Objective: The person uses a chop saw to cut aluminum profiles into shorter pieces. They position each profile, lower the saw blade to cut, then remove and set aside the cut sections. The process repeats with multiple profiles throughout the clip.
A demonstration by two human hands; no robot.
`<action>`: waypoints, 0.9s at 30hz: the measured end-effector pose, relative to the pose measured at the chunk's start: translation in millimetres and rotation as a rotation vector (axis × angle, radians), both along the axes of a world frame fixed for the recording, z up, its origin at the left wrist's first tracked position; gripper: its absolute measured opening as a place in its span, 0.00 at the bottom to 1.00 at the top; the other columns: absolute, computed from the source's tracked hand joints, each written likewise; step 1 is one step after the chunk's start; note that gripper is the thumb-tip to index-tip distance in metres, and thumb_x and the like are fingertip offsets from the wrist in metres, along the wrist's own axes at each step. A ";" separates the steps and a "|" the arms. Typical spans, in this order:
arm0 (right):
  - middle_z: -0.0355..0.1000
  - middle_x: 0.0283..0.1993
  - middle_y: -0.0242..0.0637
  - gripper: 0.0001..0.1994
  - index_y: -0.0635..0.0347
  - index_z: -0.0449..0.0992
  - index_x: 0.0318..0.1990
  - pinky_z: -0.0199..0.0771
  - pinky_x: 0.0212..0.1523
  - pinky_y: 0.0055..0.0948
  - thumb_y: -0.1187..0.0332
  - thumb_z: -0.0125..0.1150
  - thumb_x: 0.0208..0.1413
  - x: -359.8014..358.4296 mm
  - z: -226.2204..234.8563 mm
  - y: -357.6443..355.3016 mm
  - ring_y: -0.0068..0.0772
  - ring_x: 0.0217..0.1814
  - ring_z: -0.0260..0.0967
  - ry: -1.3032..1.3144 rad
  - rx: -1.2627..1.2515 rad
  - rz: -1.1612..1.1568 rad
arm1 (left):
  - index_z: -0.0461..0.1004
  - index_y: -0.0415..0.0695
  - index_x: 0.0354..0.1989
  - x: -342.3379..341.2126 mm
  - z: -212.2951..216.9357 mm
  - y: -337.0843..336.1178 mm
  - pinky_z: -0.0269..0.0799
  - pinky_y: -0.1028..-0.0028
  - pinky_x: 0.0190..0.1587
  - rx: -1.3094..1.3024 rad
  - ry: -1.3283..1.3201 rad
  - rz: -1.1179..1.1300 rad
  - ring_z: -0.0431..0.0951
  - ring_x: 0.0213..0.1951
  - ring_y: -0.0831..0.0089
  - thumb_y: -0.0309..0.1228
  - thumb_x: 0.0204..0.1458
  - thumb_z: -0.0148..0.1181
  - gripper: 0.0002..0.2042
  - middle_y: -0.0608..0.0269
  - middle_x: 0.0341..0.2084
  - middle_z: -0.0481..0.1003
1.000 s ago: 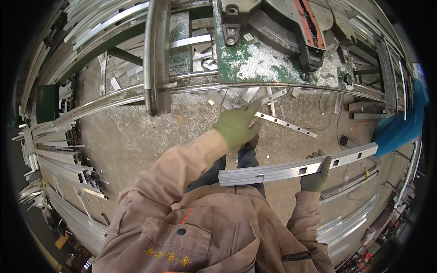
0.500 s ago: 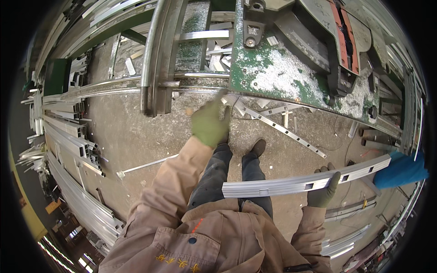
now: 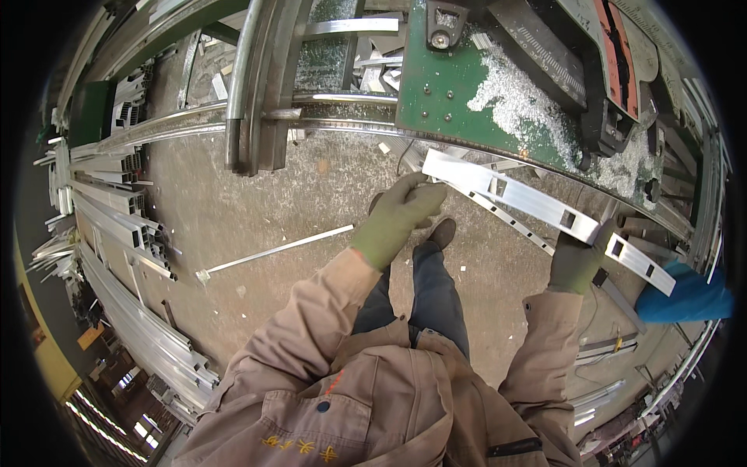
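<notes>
My right hand (image 3: 577,261), in a green glove, is wrapped round a silvery metal profile (image 3: 533,207) with rectangular cutouts along it. The bar slants down from upper left to lower right, in front of the green machine plate (image 3: 432,89). Close to its left end is my gloved left hand (image 3: 397,220), fingers loosely bent and apart, with nothing seen in them. Whether the fingertips touch the bar I cannot tell. Pale metal shavings (image 3: 517,93) lie on the plate, whose left part shows bare green with several bolts.
A dark saw-like machine (image 3: 603,101) stands on the plate. A steel rail (image 3: 245,93) juts toward me at upper left. Stacked profiles (image 3: 148,319) line the left side. A thin strip (image 3: 276,253) and a slotted bar (image 3: 510,222) lie low down. Blue cloth (image 3: 685,294) is at right.
The profile has moved up toward the plate and tilted, its left end now higher. My left hand has come down and right to that end. Shavings are gone from the plate's left part.
</notes>
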State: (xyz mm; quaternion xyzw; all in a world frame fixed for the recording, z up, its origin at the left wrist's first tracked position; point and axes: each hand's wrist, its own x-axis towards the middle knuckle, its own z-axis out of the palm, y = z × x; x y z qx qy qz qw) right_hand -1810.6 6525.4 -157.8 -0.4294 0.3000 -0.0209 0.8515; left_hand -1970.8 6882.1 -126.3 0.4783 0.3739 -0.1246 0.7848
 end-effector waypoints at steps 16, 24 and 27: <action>0.84 0.73 0.41 0.19 0.56 0.85 0.69 0.85 0.81 0.58 0.57 0.76 0.80 31.8 -38.4 -7.4 0.46 0.76 0.81 0.106 0.127 0.086 | 0.68 0.33 0.80 53.1 -32.0 -12.2 0.89 0.59 0.66 -0.118 -0.087 0.258 0.91 0.58 0.59 0.33 0.81 0.65 0.26 0.49 0.65 0.85; 0.82 0.77 0.45 0.19 0.59 0.83 0.72 0.82 0.83 0.60 0.62 0.71 0.82 41.8 -48.5 -14.6 0.51 0.81 0.78 0.031 0.119 0.153 | 0.66 0.34 0.83 56.6 -27.5 -15.5 0.90 0.58 0.65 -0.111 -0.062 0.286 0.92 0.59 0.57 0.31 0.81 0.65 0.28 0.48 0.65 0.84; 0.82 0.77 0.43 0.19 0.58 0.84 0.72 0.81 0.84 0.60 0.62 0.72 0.81 43.1 -42.2 -7.5 0.50 0.81 0.78 0.039 0.116 0.165 | 0.67 0.35 0.81 59.6 -30.9 -20.0 0.90 0.57 0.64 -0.120 -0.065 0.325 0.92 0.58 0.57 0.30 0.81 0.65 0.27 0.48 0.64 0.85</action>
